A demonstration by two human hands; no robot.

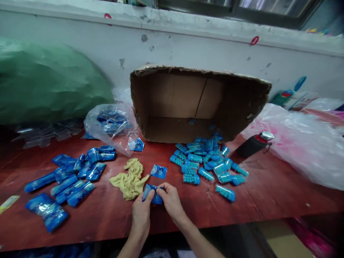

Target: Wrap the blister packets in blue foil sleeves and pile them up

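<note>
Packet (156, 199), small, blue and flat, held in the air or just above the red table (255, 200), to the near right of the yellow cloth (130, 180). Left hand (141, 213) pinching one side, right hand (172, 201) pinching the other, with the grip of each closed on it, thumbs on top and near each other. Probably best to press lightly and evenly, wrists level, given a thin film likely to crease or slip. Better, too, to spread the thumbs a little for a fuller view of the printed face, now partly covered. Too small to tell whether any edge is open or sealed. Mind the cloth folds close by the left fingertips; hard to tell whether touching, but easy to snag. Right of the cloth, a second packet (158, 171) lying flat, liable to be brushed by the knuckles. Left of the cloth, a loose spread of shiny blue pouches (64, 184); behind it, a see-through bag (126, 139) with more blue things inside. Farther right of the cloth, a heap of bead-filled tubes (195, 158), probably quick to roll if bumped, spilling from the tipped cardboard box (185, 96). Beyond the tubes, well right of the cloth, a dark bottle (251, 146), upright or slightly tilted, well apart from both hands.
</note>
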